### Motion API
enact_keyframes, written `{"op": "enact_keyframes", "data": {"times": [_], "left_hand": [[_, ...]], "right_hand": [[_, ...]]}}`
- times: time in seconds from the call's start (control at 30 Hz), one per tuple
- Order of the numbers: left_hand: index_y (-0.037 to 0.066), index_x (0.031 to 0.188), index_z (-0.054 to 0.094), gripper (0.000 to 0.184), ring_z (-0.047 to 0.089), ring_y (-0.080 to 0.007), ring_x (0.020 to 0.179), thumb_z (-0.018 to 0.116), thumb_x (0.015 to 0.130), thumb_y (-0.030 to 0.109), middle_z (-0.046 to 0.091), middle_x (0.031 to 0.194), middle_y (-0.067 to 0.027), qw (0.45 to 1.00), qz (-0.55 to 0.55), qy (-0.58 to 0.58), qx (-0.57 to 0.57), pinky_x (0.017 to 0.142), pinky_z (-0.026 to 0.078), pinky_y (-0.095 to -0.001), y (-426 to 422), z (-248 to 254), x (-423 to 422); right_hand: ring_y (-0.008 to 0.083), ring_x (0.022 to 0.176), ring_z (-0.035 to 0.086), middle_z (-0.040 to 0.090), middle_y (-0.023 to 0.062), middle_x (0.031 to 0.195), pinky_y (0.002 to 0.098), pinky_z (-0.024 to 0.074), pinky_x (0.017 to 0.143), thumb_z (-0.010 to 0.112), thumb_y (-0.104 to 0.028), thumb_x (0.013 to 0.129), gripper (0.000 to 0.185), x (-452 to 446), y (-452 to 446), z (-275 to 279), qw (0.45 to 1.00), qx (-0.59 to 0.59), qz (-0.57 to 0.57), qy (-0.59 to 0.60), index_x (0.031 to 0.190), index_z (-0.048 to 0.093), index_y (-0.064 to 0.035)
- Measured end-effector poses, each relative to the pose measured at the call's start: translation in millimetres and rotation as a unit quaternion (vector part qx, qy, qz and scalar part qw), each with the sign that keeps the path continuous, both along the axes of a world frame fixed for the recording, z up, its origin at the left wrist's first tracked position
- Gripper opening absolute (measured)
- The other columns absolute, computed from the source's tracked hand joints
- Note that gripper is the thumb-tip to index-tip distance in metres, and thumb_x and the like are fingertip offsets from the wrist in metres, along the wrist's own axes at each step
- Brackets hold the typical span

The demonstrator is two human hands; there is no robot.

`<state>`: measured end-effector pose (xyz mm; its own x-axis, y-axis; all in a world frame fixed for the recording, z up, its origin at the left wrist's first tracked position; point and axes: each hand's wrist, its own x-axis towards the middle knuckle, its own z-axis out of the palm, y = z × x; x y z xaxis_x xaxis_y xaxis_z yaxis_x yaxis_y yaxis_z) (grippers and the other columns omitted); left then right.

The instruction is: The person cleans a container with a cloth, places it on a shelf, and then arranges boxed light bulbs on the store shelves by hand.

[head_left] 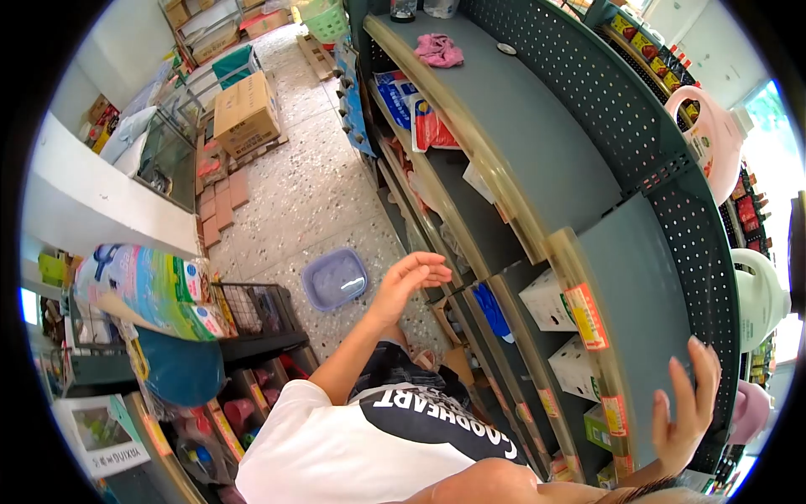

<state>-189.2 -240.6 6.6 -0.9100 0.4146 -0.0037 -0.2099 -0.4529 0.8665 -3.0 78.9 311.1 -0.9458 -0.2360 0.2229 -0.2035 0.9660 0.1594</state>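
The big grey shelf [546, 126] runs along your right side, and the purple tub [336, 281] sits on the floor to its left. White boxes [550, 304] stand under the top board, your right hand [690, 412] is open by that board, and your left hand [409, 281] is loose and a bit bent near the tub, while the little pink cloth [439, 50] lies up at the far end.
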Motion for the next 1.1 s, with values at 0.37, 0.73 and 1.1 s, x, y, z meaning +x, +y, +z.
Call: {"op": "enact_keyframes", "data": {"times": [0.37,0.73,1.1], "left_hand": [[0.000,0.123,0.056,0.035,0.065,-0.0242,0.106,0.048,0.099,0.023,0.067,0.112,-0.0138,0.991,0.052,0.112,0.050,0.094,0.048,-0.0358,-94.5,36.8,-193.3],[-0.004,0.123,0.053,0.038,0.064,-0.0303,0.108,0.049,0.098,0.024,0.066,0.113,-0.0192,0.995,0.050,0.079,0.045,0.096,0.049,-0.0393,-142.1,33.4,-261.2],[-0.003,0.124,0.055,0.034,0.065,-0.0272,0.107,0.049,0.098,0.019,0.066,0.113,-0.0172,0.994,0.088,0.048,0.048,0.094,0.049,-0.0369,-162.9,19.2,-282.8]], "right_hand": [[0.0381,0.115,0.056,0.055,0.0190,0.129,0.0439,0.0458,0.098,0.068,-0.006,0.077,0.043,-262.0,-104.6,6.9,0.994,-0.014,0.101,-0.040,0.120,0.059,-0.0028],[0.0378,0.129,0.045,0.043,0.0224,0.141,0.0426,0.0406,0.107,0.060,-0.018,0.091,0.052,-487.8,-148.4,-74.7,0.986,-0.037,0.148,-0.065,0.139,0.045,-0.0062],[0.0404,0.128,0.044,0.047,0.0229,0.136,0.0441,0.0373,0.109,0.058,-0.012,0.091,0.037,-593.4,-175.5,-162.4,0.960,-0.195,0.199,-0.039,0.127,0.055,-0.0055]]}}
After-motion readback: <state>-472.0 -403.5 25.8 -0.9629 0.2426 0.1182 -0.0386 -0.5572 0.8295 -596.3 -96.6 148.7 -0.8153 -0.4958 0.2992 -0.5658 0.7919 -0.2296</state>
